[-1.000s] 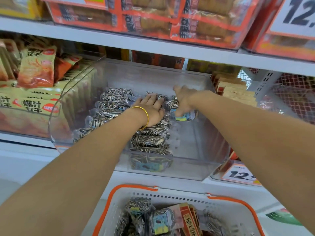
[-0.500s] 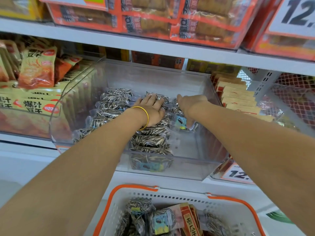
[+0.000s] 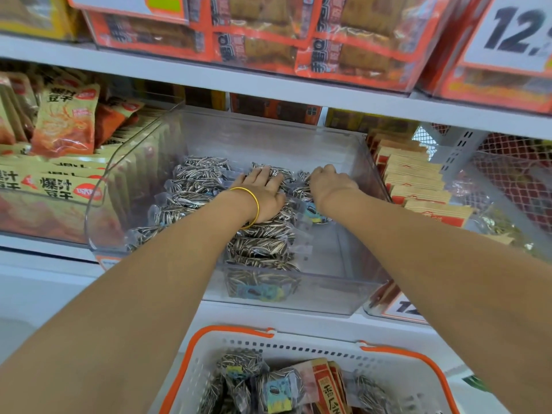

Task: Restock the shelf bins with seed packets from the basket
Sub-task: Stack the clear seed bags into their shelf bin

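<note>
1. The orange-rimmed basket (image 3: 191, 369), cut off by the bottom edge, holds sunflower seed packets (image 3: 277, 389).
2. In the clear bin (image 3: 298, 297), the left hand (image 3: 264, 194) presses flat, fingers straight, on the packet rows (image 3: 191, 201).
3. The right hand (image 3: 328, 183) curls over the rearmost packets. Its fingertips are hidden, so any grip cannot be told.

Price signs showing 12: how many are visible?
2. One price sign is at top right; the other is low, beside the clear bin's front right corner, partly behind the right forearm. More may be hidden.
</note>
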`<state>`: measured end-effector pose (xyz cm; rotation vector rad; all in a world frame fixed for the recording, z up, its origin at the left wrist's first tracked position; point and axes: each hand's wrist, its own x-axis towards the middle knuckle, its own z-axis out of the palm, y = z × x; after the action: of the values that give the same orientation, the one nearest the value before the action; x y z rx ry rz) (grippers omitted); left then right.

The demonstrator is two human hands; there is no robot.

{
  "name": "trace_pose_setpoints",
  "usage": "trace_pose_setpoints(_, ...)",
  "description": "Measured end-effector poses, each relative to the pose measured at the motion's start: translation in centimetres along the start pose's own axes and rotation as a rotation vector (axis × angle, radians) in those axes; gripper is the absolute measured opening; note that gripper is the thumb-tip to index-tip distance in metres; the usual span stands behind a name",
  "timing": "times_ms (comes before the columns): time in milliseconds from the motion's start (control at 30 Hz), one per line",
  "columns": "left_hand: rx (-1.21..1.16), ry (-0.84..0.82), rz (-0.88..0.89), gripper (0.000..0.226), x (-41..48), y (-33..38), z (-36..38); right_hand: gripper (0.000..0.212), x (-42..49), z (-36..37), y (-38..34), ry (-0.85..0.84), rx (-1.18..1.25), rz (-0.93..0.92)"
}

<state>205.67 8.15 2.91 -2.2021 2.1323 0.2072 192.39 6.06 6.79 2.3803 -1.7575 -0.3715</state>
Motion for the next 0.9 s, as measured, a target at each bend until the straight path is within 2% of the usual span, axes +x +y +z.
trace_pose_setpoints(100,0.021,0.019,-0.003,0.056,0.1,0.0,-0.3,0.050,-0.6,-1.1,0.1,-0.017,0.153,0.033)
trace_pose_setpoints(233,-0.090,0.082,0.012,0.054,-1.6,0.1,-2.2,0.035,-2.9,-2.7,0.9,0.067,0.275,-0.021)
trace_pose_setpoints(300,-0.167,0.229,0.075,0.052,-3.9,0.2,-3.5,0.019,-4.7,-3.2,1.5,0.149,0.306,-0.077)
trace_pose_setpoints(333,-0.196,0.351,0.128,0.051,-5.5,0.4,-4.0,0.017,-5.9,-3.3,2.0,0.217,0.320,-0.115)
trace_pose_setpoints(433,-0.315,0.733,0.336,0.044,-12.7,1.7,-3.4,0.042,-11.7,-2.4,3.5,0.429,0.530,-0.226)
trace_pose_setpoints(500,-0.420,0.779,0.388,0.038,-17.8,3.3,-0.9,0.043,-16.8,-0.6,3.9,0.494,0.763,-0.319)
trace_pose_setpoints(567,-0.455,0.594,0.364,0.034,-20.9,4.5,3.2,0.035,-20.4,3.8,3.7,0.424,0.893,-0.407)
trace_pose_setpoints(667,-0.338,0.099,0.267,0.031,-21.9,4.9,10.0,0.024,-21.8,12.6,2.7,-0.007,0.839,-0.403)
trace_pose_setpoints(733,-0.226,-0.125,0.234,0.033,-21.7,4.8,13.0,0.024,-20.9,18.1,2.5,-0.248,0.711,-0.321)
trace_pose_setpoints(800,-0.217,-0.263,0.176,0.030,-21.4,4.7,14.8,0.027,-20.0,22.5,2.6,-0.362,0.618,-0.226)
trace_pose_setpoints(900,-0.170,-0.334,0.122,0.029,-20.7,4.2,16.8,0.030,-19.4,27.1,1.7,-0.488,0.625,-0.154)
